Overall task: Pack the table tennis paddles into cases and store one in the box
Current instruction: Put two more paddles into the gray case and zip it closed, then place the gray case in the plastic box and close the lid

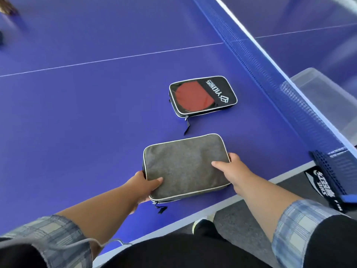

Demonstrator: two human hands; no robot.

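The grey case (184,167) hides its contents and the left hand's (144,187) fingers beneath it. Beyond the grey case, the net (289,97) veils a clear box (326,97), cut off at the right edge.

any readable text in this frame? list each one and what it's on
"YIO": white lettering, upside down to the camera, on the black zip case with clear window; smaller characters beside it unreadable.
White logo and characters on the black net-post label: too blurred to read.
Grey fabric zip case: no text.
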